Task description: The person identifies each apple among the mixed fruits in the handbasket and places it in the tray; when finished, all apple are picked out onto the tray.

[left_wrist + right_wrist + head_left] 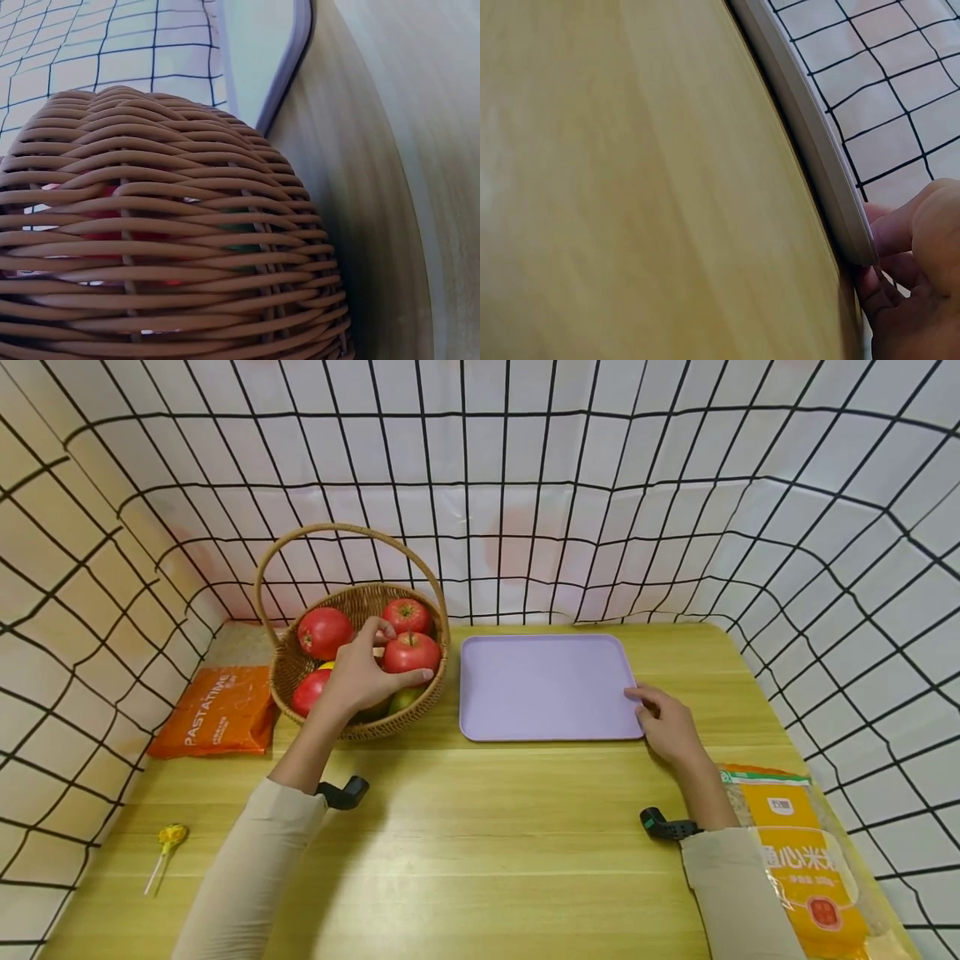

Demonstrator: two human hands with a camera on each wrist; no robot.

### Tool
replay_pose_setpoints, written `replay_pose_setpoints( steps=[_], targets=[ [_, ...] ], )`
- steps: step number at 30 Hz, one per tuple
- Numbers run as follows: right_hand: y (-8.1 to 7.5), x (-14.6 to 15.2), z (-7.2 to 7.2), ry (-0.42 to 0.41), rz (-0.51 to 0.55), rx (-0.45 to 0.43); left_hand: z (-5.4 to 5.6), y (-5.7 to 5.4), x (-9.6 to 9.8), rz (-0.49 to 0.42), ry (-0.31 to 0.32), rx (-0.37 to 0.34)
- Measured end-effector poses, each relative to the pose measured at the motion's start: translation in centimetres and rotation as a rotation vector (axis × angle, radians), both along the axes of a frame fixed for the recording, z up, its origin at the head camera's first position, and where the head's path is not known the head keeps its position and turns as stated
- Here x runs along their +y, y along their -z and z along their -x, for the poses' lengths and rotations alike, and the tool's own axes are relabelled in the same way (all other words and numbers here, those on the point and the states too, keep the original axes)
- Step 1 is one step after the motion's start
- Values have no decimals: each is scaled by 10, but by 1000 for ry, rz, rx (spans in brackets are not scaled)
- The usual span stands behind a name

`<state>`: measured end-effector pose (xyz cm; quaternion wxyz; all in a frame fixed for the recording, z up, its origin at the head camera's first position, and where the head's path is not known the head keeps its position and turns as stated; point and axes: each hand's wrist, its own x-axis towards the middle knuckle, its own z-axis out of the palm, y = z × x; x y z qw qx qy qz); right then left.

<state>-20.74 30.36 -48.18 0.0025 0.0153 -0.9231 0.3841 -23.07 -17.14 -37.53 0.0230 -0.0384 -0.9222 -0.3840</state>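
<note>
A wicker basket (397, 724) with a tall handle stands at the back left, holding several red apples and some partly hidden green and yellow things. Inside it, my left hand (362, 675) grips a red apple (414, 653), thumb on the near side and fingers on the far side. In the left wrist view the woven wall (165, 225) hides this hand. To the right of the basket lies a flat lilac tray (546, 687). My right hand (670, 724) pinches its right edge; the right wrist view shows the fingers (894, 229) at the tray's rim (810, 127).
An orange pasta bag (217, 710) lies left of the basket. Nearer on that side is a yellow flower-like lollipop (172, 836) on a white stick. By my right forearm lies a yellow food packet (798, 860). Black wire mesh (525, 510) encloses the table's back and sides.
</note>
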Motion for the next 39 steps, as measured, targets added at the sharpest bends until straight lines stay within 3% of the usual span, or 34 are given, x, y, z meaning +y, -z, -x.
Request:
replay_pose_setpoints(
  steps=[5, 14, 20, 25, 32, 39],
  targets=[
    [3, 2, 1, 17, 13, 38, -2, -2, -2, -70, 13, 57],
    [8, -3, 4, 56, 11, 79, -12, -4, 1, -115, -10, 177],
    [11, -13, 4, 137, 31, 106, -17, -4, 10, -150, 0, 307],
    [10, -14, 2, 156, 30, 121, -23, -7, 25, -207, 43, 360],
    [12, -13, 2, 178, 32, 142, -36, -13, 55, -296, 155, 324],
    [16, -14, 3, 192, 47, 165, -29, -4, 92, -375, 185, 236]
  ],
)
